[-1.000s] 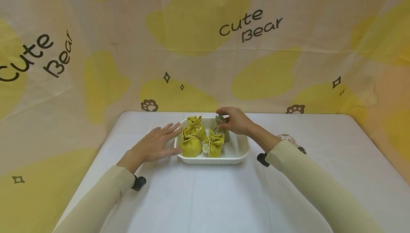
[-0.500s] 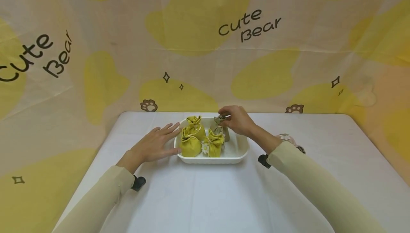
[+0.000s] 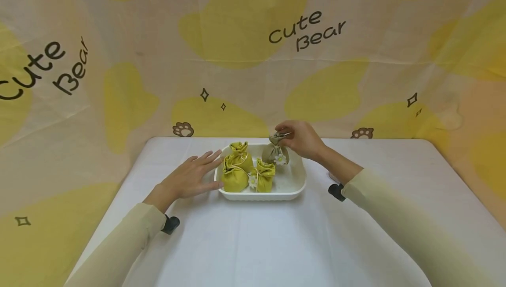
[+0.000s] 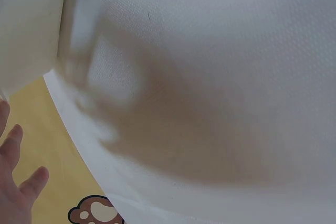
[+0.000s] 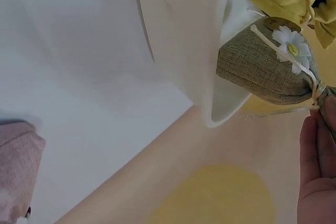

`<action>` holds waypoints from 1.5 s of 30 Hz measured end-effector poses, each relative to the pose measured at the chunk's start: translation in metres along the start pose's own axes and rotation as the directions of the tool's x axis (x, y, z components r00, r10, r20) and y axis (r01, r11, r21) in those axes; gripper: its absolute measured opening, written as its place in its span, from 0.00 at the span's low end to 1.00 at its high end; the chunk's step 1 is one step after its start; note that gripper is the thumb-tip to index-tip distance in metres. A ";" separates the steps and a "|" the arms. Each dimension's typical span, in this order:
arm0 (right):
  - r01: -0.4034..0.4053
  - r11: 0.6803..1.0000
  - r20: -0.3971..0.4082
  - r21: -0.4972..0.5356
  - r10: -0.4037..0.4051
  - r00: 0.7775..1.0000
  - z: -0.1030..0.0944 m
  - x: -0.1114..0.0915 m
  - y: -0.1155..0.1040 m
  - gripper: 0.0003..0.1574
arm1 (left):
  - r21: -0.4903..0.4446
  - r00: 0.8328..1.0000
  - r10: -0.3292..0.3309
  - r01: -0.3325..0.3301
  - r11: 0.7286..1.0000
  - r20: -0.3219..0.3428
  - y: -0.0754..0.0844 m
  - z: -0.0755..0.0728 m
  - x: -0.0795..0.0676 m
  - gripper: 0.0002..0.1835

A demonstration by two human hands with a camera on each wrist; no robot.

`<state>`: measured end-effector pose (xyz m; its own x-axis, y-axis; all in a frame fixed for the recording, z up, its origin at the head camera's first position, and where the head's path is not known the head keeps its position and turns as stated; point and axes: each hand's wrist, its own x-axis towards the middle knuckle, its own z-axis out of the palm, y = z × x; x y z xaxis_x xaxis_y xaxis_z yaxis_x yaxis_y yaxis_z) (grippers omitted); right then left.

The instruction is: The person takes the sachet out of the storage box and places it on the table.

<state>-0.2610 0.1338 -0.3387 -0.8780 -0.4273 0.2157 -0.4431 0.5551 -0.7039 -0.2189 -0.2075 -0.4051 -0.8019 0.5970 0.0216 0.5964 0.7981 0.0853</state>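
Note:
My right hand (image 3: 303,140) pinches the gathered neck of a grey-green drawstring pouch (image 3: 272,154) above the back right of the white tray (image 3: 253,196). A white daisy (image 5: 292,49) and a pale cord decorate this pouch in the right wrist view. Inside the tray's left and middle sit a back yellow pouch (image 3: 240,150), a front-left yellow pouch (image 3: 235,179) and a front-middle yellow pouch (image 3: 265,177) with a daisy beside it. At the tray's left rim my left hand (image 3: 191,177) rests with fingers spread and straight, holding nothing.
A pink pouch (image 5: 18,169) lies on the white table to the right of the tray, mostly hidden behind my right forearm in the head view. Behind the table hangs a patterned curtain (image 3: 237,80).
My right hand has lifted the grey-green pouch up from the tray floor, moving it slightly up and right, and its daisy now shows. The left hand has stayed in place.

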 end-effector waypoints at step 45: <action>-0.068 0.990 -0.162 -0.123 0.048 0.986 -0.082 -0.060 0.054 0.23 | 0.004 1.000 -0.002 0.002 1.000 -0.002 0.001 -0.003 -0.003 0.44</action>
<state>-0.2468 0.2474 -0.3342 -0.9159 -0.2787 0.2887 -0.4009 0.6662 -0.6288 -0.2159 -0.2087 -0.4023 -0.8030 0.5955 0.0236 0.5953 0.7994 0.0816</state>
